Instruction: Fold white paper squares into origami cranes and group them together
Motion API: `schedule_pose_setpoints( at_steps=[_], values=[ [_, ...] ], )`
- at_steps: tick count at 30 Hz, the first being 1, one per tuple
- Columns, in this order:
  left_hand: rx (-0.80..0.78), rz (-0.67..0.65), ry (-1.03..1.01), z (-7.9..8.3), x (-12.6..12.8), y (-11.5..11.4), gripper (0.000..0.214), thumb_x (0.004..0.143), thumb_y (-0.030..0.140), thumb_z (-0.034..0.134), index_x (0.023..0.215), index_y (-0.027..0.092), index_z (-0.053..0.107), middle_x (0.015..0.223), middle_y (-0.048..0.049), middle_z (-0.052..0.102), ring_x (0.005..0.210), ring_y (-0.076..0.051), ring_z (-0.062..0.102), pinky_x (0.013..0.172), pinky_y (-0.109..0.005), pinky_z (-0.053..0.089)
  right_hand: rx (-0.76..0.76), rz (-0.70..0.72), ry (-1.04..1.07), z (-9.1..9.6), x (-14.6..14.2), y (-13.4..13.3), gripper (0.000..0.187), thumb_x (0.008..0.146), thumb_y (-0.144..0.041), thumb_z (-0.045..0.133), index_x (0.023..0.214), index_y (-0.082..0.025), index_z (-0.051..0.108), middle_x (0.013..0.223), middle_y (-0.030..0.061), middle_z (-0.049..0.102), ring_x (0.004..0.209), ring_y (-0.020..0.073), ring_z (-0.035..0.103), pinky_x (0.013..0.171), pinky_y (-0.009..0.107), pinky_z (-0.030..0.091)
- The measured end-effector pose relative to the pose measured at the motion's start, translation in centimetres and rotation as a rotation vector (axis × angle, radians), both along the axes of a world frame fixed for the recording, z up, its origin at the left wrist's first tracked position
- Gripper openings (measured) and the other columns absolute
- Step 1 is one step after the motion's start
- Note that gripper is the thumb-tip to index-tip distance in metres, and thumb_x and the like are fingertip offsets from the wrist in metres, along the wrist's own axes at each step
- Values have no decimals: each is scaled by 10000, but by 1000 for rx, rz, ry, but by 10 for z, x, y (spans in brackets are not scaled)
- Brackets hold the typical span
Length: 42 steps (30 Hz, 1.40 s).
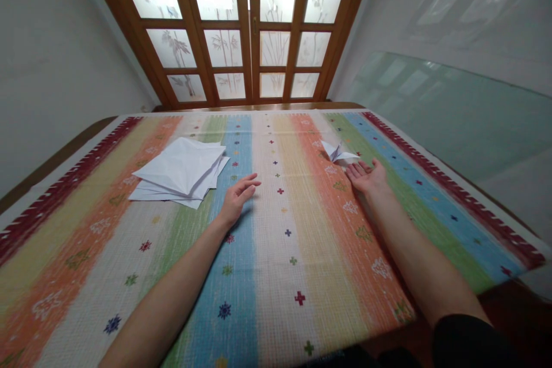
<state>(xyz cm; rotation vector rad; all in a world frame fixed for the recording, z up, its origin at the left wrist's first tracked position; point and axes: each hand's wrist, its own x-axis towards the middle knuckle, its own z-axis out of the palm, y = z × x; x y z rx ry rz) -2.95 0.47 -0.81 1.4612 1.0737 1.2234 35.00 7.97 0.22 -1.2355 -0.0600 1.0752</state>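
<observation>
My left hand (pixel 240 198) hovers or rests over the blue stripe of the striped tablecloth (pixel 267 253), fingers loosely stretched and nothing in them. To its left lies a loose stack of white paper sheets (pixel 183 164), overlapping at different angles, with faint creases on the top one. On the orange and green stripes at the right stands a small folded white paper crane (pixel 338 153) with its wings spread. My right hand (pixel 366 176) is just beside it, palm turned up and fingers slightly curled. Whether its fingertips touch the crane, I cannot tell.
The table's wooden edge (pixel 56 152) shows along the left side. Beyond the far end stand wooden doors (pixel 254 26) with frosted panes. A pale glass panel (pixel 452 109) is against the right wall, close to the table.
</observation>
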Motion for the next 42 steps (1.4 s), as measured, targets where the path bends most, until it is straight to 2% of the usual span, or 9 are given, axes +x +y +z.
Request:
schedule_pose_setpoints(
  at_steps=[4,9,14,19,24,29,33,36,42],
  values=[
    [-14,50,22,2,1,1,314,777,460,617,876,179,715,1211,-122,664,1143,-258,593,1017,-432,423,-6,-8,-43,2,-5,-13,305,950,-410,352,793,-211,522,844,38,618,763,142,636,648,277,561],
    [36,123,171,12,-17,10,298,798,451,576,885,192,696,1095,-100,706,1035,-239,639,933,-402,493,142,-4,-110,1,-29,-28,277,921,-327,429,718,-189,558,739,-8,623,676,106,643,583,219,543],
    [325,481,837,27,-62,14,296,805,333,561,997,146,687,1191,-154,645,1168,-307,549,1046,-469,397,296,101,-239,-5,-55,-39,114,782,-250,625,707,-165,609,701,-9,661,593,99,643,538,201,537],
    [191,581,1369,31,-98,12,504,785,233,536,1266,84,571,1359,-223,528,1261,-384,471,1013,-497,397,306,220,-349,-14,-72,-45,171,702,-276,743,731,-150,631,696,21,687,544,89,622,510,182,511],
    [-82,547,1463,33,-117,13,402,851,209,418,1174,153,650,1039,-180,703,954,-341,653,764,-419,483,294,254,-419,-20,-73,-46,229,639,-316,761,763,-167,639,697,3,666,587,99,617,546,204,504],
    [141,684,1453,49,-103,8,363,884,167,392,1129,173,660,1044,-155,704,927,-307,654,730,-383,452,294,277,-731,-18,-76,-51,297,634,-380,727,837,-177,646,825,35,671,688,152,612,659,313,526],
    [446,369,1401,55,-51,-11,283,913,134,412,1022,183,669,1040,-126,700,891,-266,653,730,-359,445,450,404,-1019,-8,-90,-63,314,707,-398,677,950,-205,633,1089,90,643,1000,219,612,889,419,505],
    [599,76,1479,47,-2,-29,295,899,66,389,1020,135,649,962,-135,692,791,-235,650,620,-327,445,543,506,-1178,-1,-101,-70,313,760,-399,642,1010,-212,626,1196,117,610,1133,250,569,991,479,442],
    [680,-236,1435,29,68,-66,246,915,146,431,1052,69,621,869,-139,682,728,-224,658,541,-301,464,537,455,-1279,1,-106,-65,341,833,-454,560,1066,-212,620,1214,131,614,1176,267,545,988,495,440]
  ],
)
